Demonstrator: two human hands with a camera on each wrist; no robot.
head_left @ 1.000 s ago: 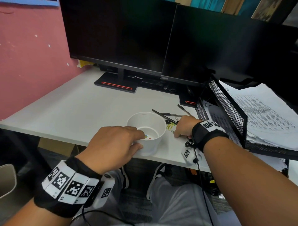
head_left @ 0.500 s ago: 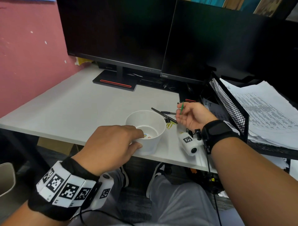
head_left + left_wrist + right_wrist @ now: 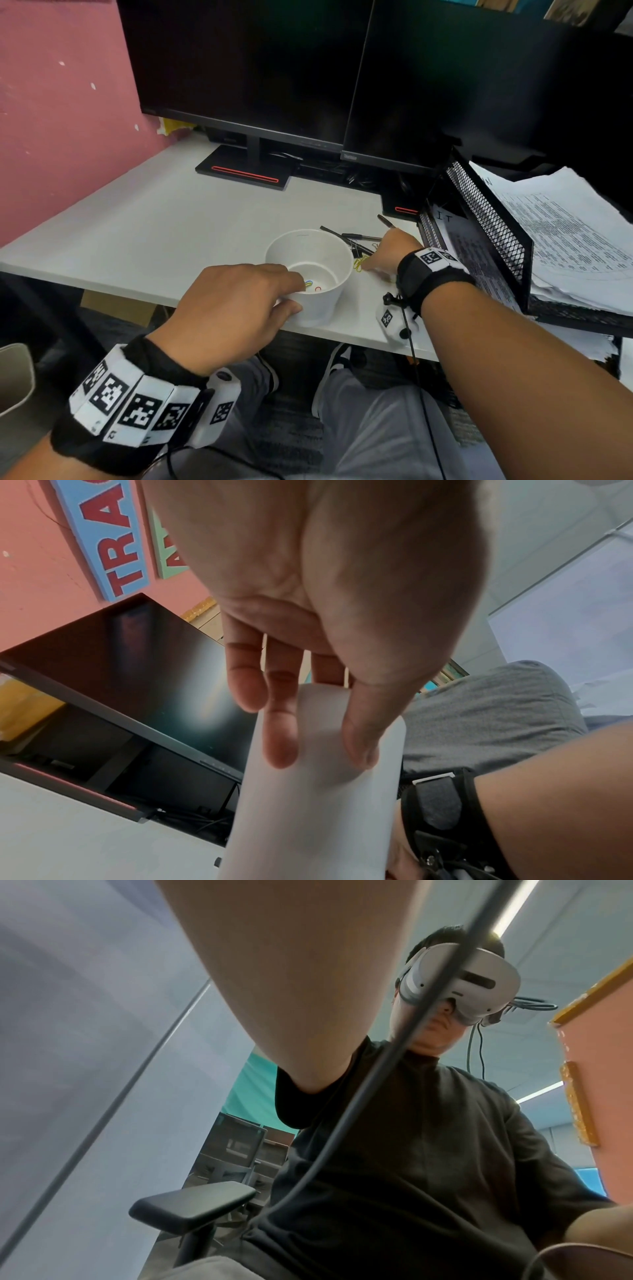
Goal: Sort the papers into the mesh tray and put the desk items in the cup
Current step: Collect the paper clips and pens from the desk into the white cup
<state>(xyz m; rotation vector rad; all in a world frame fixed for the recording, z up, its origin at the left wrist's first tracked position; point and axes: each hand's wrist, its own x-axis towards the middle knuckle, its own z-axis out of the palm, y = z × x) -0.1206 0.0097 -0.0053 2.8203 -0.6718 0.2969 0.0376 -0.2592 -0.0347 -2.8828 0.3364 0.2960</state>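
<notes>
A white cup (image 3: 320, 250) stands near the desk's front edge with a few coloured paper clips (image 3: 310, 284) at its bottom. My left hand (image 3: 291, 293) grips its near wall, thumb outside and fingers over the rim; the left wrist view shows the fingers (image 3: 281, 739) lying on the cup (image 3: 318, 804). My right hand (image 3: 376, 257) lies palm down on the desk just right of the cup, its fingertips at yellow paper clips (image 3: 358, 265). What its fingers do is hidden. Black pens (image 3: 361, 236) and a binder clip (image 3: 356, 250) lie just beyond it.
A black mesh tray (image 3: 489, 219) holding a stack of printed papers (image 3: 565, 233) stands tilted at the right edge. Two dark monitors (image 3: 239, 68) on stands line the back. A pink wall (image 3: 51, 137) borders the left. The desk edge (image 3: 171, 298) runs just under my hands.
My right hand had lifted palm up with a small green item pinched; now it is back down on the desk by the yellow clips. The left hand kept hold of the cup.
</notes>
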